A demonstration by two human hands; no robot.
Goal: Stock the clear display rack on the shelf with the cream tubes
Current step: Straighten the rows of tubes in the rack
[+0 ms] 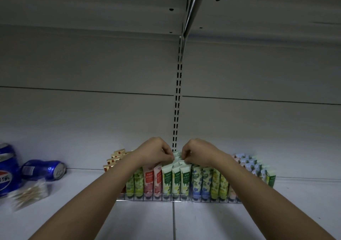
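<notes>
- Clear display rack [153, 199]: see-through plastic, thin pale dividers.
- Green-and-white tubes [176, 179] at front centre: dark green upper band, white below with a pale yellow-green leaf print.
- Pink tubes [149, 181]: red label block over a pink floral print.
- Blue floral tubes [200, 183]: blue blossoms on cream.
- Yellow-green tubes [219, 184]: lime leaf pattern (a similar print sits at far left [138, 182]).
- Pale blue tubes [245, 161], back right: light blue and pink, too blurred for detail.
- Soda cans [44, 169]: deep blue, silver tops; red-white-blue emblem on the upright can [7, 171].
- Shelf [221, 221]: white.
</notes>
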